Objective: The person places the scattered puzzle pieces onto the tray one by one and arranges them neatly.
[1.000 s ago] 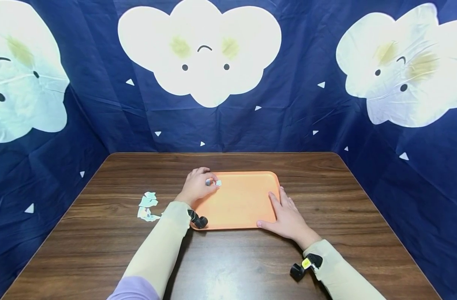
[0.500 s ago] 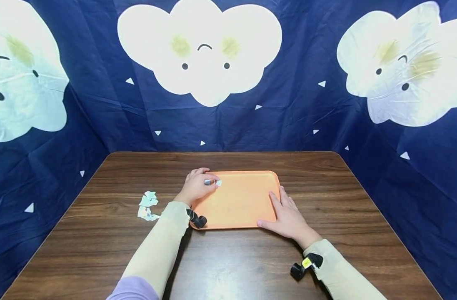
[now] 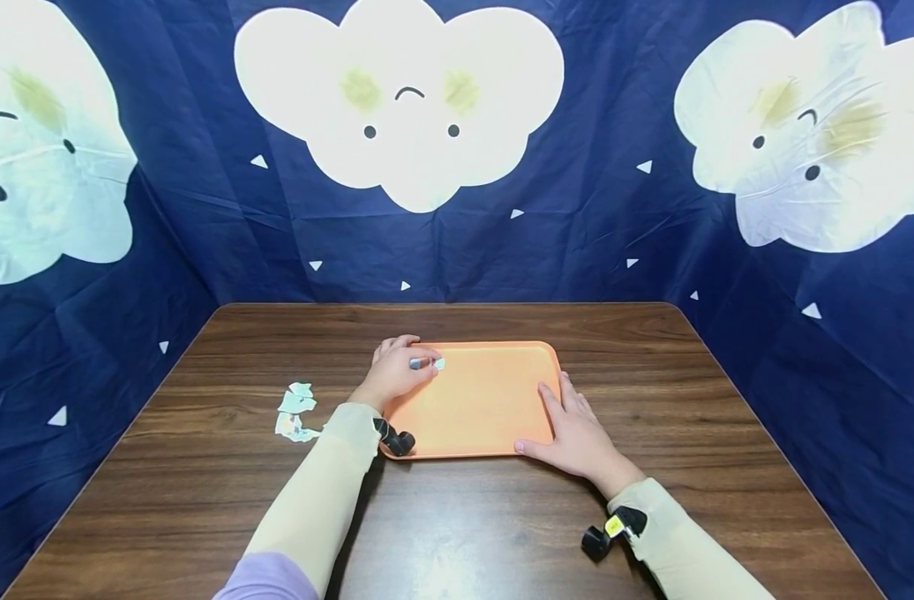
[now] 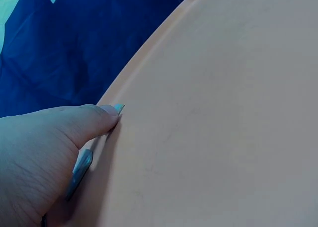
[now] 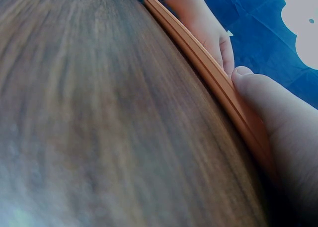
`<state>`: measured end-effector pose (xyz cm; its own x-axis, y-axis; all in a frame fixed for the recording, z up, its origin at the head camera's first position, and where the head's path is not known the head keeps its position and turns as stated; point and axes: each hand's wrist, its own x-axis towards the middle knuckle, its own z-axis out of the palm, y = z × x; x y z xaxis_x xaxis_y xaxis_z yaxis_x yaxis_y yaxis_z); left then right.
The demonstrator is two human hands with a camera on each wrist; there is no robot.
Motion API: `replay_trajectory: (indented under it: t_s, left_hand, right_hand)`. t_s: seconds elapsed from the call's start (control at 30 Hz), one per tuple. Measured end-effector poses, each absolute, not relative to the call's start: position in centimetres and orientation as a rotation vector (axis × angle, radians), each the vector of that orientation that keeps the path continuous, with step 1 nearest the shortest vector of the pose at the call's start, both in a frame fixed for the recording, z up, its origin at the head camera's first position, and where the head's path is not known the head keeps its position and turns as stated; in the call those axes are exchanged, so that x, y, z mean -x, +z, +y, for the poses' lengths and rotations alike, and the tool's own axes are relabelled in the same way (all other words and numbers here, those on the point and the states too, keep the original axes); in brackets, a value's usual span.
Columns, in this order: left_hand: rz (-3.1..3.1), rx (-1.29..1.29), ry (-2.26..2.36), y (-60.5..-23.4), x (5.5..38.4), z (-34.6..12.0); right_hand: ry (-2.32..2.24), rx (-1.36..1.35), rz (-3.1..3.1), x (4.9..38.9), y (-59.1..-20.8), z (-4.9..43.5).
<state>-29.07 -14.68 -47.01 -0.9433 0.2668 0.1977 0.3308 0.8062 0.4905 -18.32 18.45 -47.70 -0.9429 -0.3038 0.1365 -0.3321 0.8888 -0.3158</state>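
An orange tray (image 3: pixel 486 408) lies on the wooden table between both hands. Over its far left corner my left hand (image 3: pixel 395 372) pinches a small flat pale-blue piece (image 3: pixel 439 364) between thumb and fingers, close above the tray. In the left wrist view only a corner of that piece (image 4: pixel 119 108) sticks out past the thumb. A second bluish piece (image 4: pixel 80 173) lies beneath the hand. My right hand (image 3: pixel 576 435) rests with spread fingers against the tray's right side, its thumb at the front rim.
Several pale-blue, irregular flat pieces (image 3: pixel 295 402) lie grouped on the table (image 3: pixel 202 483) left of the tray. A dark blue cloth with white clouds hangs behind and on both sides of the table. Black cameras (image 3: pixel 398 442) sit on both wrists.
The small piece in my left fingers has turned a little and edged slightly right. The right hand and the tray have stayed in place.
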Motion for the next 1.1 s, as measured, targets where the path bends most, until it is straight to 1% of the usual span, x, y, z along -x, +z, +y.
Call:
replay_trajectory:
  t_s: [0.2, 0.33, 0.77, 1.1]
  left_hand:
    - [-2.863, 0.461, -0.902, -45.9, 28.1, -15.2]
    - [-2.829, 0.46, -0.884, -45.3, 27.7, -16.1]
    - [-2.713, 0.378, -0.825, -44.0, 25.1, -21.5]
    - [-2.665, 0.342, -0.858, -44.2, 23.3, -24.7]
  right_hand:
    - [0.528, -0.522, -2.95, 18.2, -47.6, 18.3]
    - [0.527, -0.52, -2.956, 18.2, -47.6, 18.3]
    - [0.529, -0.514, -2.944, 18.2, -47.6, 18.4]
    - [0.525, -0.513, -2.972, 18.2, -47.5, 18.4]
